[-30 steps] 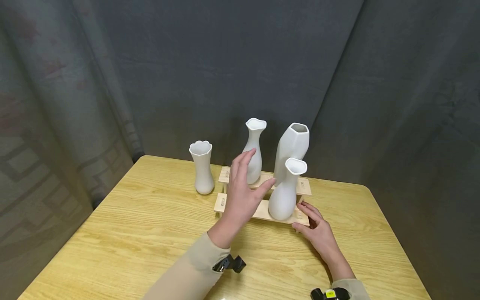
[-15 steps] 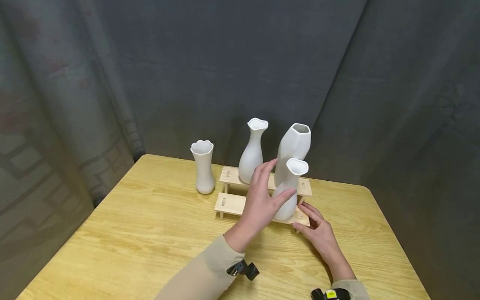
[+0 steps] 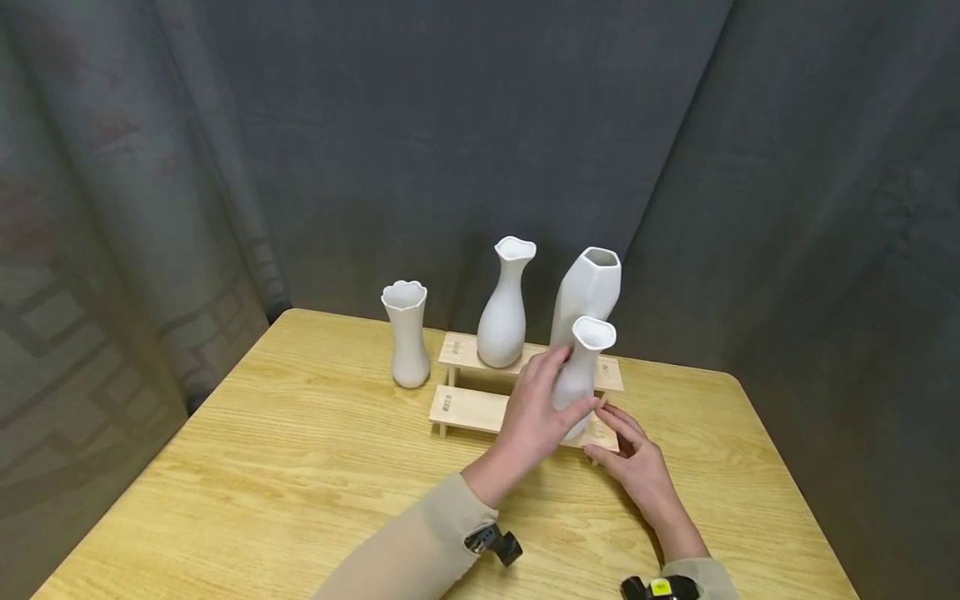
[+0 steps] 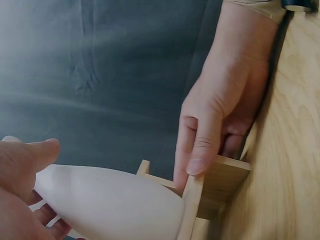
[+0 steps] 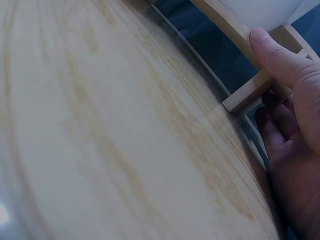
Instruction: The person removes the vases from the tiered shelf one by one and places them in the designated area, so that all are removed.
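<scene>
My left hand (image 3: 528, 421) curls round a small white vase (image 3: 587, 360) with a flared mouth, thumb on the near side and fingers behind. This vase stands upright on the lower shelf of a two-tier wooden stand (image 3: 472, 408); in the left wrist view its rounded body (image 4: 120, 200) meets the board. My right hand (image 3: 637, 467) grips the right end of that lower shelf, its thumb on the board's front edge, as the right wrist view also shows. On the upper shelf are a wavy-rimmed white vase (image 3: 502, 325) at left and a tall faceted white vase (image 3: 588, 292) at right.
A scalloped-rim white vase (image 3: 408, 342) stands on the wooden table (image 3: 285, 467), left of the stand. Grey curtains (image 3: 450, 150) hang close behind the table and along its sides.
My left hand has moved right, from in front of the wavy-rimmed vase to the small vase, and its fingers have closed round it. The right hand has stayed on the stand.
</scene>
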The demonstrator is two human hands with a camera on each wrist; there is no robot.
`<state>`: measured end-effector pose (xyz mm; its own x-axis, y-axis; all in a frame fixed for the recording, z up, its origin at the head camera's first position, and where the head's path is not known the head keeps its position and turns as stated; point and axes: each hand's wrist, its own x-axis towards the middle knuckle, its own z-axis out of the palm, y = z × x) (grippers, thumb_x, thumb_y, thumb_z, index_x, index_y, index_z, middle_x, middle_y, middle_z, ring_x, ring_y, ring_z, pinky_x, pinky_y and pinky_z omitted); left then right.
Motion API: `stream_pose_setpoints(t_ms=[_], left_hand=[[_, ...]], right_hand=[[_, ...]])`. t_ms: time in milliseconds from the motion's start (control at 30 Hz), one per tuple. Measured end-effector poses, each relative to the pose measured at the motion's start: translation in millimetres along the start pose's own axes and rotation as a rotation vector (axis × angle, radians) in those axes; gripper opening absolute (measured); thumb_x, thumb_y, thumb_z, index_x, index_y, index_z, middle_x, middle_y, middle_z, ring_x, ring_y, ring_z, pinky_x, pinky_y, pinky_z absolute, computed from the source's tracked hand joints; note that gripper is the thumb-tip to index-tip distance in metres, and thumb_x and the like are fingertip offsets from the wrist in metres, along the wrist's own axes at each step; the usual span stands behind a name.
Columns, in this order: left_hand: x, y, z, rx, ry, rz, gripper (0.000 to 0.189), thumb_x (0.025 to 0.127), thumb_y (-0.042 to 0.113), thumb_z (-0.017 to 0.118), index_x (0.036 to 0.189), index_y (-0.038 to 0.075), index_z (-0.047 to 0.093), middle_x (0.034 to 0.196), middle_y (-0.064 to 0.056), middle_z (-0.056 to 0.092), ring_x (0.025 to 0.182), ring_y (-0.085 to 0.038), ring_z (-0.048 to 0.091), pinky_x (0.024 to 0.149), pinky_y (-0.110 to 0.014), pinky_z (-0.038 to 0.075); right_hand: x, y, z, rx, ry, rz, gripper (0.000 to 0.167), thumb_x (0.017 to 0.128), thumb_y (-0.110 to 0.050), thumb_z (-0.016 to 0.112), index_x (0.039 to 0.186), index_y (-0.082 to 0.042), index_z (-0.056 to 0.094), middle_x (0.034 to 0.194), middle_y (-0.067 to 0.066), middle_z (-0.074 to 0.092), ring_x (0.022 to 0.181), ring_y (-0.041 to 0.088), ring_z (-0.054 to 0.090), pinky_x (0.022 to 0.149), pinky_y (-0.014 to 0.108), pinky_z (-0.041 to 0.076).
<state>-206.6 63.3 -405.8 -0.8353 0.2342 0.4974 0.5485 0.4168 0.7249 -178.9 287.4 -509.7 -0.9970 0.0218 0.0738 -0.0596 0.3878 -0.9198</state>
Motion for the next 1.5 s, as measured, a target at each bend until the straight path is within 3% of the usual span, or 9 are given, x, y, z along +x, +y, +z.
stream_pose_setpoints(t_ms=[733, 1233, 1500], left_hand=[[-0.7, -9.0, 8.7, 0.04, -0.038, -0.066, 0.07, 0.1, 0.028, 0.086, 0.161, 0.013, 0.054, 0.154, -0.01, 0.059, 0.137, -0.027, 0.06, 0.112, -0.046, 0.053], [-0.8, -8.6, 9.0, 0.033, -0.031, -0.041, 0.068, 0.1, 0.026, 0.086, 0.159, 0.012, 0.056, 0.151, -0.009, 0.062, 0.135, -0.025, 0.062, 0.11, -0.043, 0.055], [-2.5, -4.3, 0.6, 0.031, -0.018, -0.023, 0.067, 0.1, 0.028, 0.086, 0.157, 0.009, 0.058, 0.148, -0.01, 0.063, 0.131, -0.025, 0.065, 0.108, -0.042, 0.056]], right_hand=[[0.8, -2.1, -0.5, 0.002, -0.012, 0.023, 0.074, 0.099, -0.034, 0.086, 0.164, -0.014, 0.055, 0.176, 0.004, 0.034, 0.165, 0.035, 0.026, 0.106, 0.002, 0.031], [0.5, -1.7, -2.2, -0.012, -0.015, 0.027, 0.075, 0.098, -0.034, 0.087, 0.164, -0.017, 0.055, 0.177, 0.003, 0.033, 0.165, 0.032, 0.024, 0.105, 0.0, 0.028], [0.5, 0.7, -1.2, 0.0, -0.017, 0.017, 0.074, 0.099, -0.031, 0.087, 0.163, -0.015, 0.056, 0.176, 0.005, 0.034, 0.165, 0.033, 0.024, 0.105, 0.001, 0.029]])
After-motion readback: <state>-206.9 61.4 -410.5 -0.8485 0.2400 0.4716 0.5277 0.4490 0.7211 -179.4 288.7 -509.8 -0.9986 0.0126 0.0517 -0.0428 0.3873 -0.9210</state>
